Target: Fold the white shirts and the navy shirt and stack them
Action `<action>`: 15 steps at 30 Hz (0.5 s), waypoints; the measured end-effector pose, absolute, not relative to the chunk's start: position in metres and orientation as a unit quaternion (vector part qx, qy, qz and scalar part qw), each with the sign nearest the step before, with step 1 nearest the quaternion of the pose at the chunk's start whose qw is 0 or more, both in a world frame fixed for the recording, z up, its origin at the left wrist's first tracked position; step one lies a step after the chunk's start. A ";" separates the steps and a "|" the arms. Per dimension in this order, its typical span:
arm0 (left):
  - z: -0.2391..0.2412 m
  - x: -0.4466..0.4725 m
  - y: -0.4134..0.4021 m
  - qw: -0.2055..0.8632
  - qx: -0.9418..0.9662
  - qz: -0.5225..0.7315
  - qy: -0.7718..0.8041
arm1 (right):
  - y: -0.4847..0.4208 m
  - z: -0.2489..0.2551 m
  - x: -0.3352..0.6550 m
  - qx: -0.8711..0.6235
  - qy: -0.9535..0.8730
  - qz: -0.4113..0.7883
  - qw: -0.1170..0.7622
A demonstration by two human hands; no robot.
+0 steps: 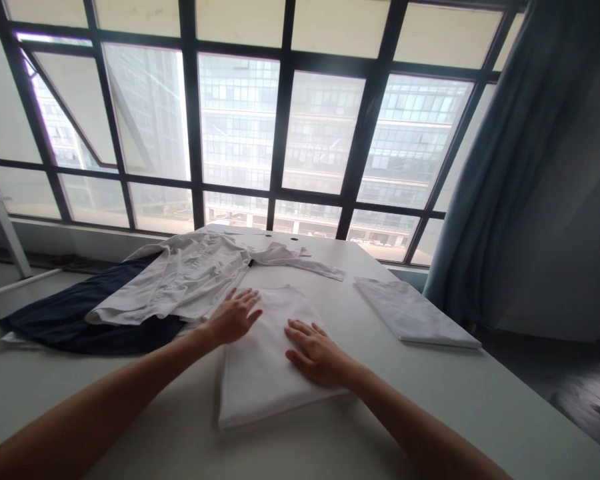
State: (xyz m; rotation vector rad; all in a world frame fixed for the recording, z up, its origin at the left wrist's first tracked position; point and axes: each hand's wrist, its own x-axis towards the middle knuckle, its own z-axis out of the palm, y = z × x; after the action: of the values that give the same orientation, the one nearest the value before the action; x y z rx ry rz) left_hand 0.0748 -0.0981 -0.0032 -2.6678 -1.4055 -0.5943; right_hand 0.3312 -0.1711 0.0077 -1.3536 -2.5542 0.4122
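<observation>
A folded white garment [260,380] lies flat on the white table [180,407] right in front of me. My left hand [234,316] rests on its upper left edge, fingers stretched out and slightly apart. Flat on its right side lies my right hand [316,353], with the fingers extended toward the middle of the cloth. Neither hand grips anything. The garment's right edge is partly hidden under my right hand and wrist.
Left of me, a crumpled white shirt [180,277] is spread over dark navy cloth [95,320]. A second folded white garment [415,313] lies near the table's right edge. Beyond stand a large window [240,120] and a blue-grey curtain [500,167].
</observation>
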 end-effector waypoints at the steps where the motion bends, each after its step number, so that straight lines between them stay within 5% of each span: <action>1: -0.004 0.084 -0.110 -0.001 -0.888 -0.183 -0.421 | -0.172 0.005 0.329 -0.456 -0.872 0.145 0.107; 6: -0.018 0.104 -0.141 -0.094 -0.931 -0.088 -0.341 | -0.167 -0.002 0.335 -0.464 -0.870 0.144 0.087; 15: -0.023 0.047 -0.085 -0.059 -0.856 -0.079 -0.508 | -0.154 -0.006 0.357 -0.559 -0.819 0.109 0.067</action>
State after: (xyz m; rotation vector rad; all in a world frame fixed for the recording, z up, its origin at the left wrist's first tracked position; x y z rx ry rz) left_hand 0.0467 -0.0848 -0.0233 -2.7957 -1.6578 -0.2565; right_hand 0.3567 -0.1537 -0.0064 -1.6865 -2.4696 0.3274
